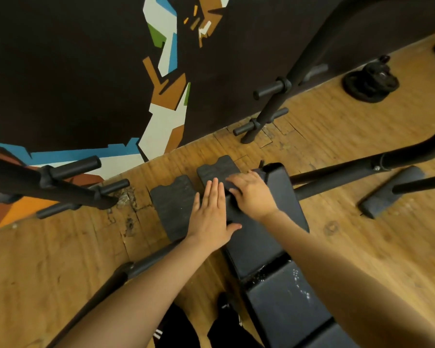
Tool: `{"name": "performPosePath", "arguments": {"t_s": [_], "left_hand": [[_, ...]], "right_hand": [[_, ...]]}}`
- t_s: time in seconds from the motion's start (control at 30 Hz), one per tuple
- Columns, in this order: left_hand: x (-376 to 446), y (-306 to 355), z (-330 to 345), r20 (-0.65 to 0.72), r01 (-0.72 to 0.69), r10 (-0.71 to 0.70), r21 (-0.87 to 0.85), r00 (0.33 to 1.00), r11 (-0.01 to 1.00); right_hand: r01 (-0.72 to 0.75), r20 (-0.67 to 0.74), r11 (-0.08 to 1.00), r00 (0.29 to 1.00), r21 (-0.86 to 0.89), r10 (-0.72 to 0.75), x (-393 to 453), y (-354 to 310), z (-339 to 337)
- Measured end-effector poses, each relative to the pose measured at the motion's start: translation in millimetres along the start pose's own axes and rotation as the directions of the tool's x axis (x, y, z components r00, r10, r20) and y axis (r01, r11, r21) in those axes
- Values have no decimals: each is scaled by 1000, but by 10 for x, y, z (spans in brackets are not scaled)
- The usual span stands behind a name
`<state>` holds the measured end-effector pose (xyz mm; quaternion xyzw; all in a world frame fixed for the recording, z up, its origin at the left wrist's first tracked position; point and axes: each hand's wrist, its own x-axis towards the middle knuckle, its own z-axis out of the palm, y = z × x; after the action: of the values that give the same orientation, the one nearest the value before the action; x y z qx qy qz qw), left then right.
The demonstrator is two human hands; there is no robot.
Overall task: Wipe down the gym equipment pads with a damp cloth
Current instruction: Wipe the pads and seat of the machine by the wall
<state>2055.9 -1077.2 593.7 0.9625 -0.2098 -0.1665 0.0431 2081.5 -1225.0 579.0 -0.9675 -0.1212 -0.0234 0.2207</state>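
A black padded bench (261, 237) runs from the lower middle up to the centre, and white specks mark its lower section (286, 302). My left hand (211, 214) lies flat on the pad's left edge with fingers straight and thumb out, holding nothing. My right hand (251, 194) presses on the top of the pad. Its fingers curl over a dark cloth (230, 189), which is mostly hidden beneath them and hard to tell from the pad.
Two black rubber mats (172, 209) lie on the wooden floor beyond the bench, another (389, 192) at right. Black rack posts with pegs (68, 182) stand left and right (271, 114). Weight plates (371, 82) sit by the painted wall. My legs (176, 330) are below.
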Motion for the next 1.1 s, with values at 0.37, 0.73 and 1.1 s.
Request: {"name": "performPosePath", "arguments": {"t_s": [0.37,0.73,1.1], "left_hand": [[432,185,-89,27,-235,233,163,972,958],[744,283,-3,59,-436,449,380,891,816],[742,270,28,8,-444,473,358,881,821]], "right_hand": [[-363,-159,822,869,439,469,48,755,-284],[-555,-9,563,707,612,707,-938,1101,15],[-448,-49,588,767,674,640,-332,944,-248]]}}
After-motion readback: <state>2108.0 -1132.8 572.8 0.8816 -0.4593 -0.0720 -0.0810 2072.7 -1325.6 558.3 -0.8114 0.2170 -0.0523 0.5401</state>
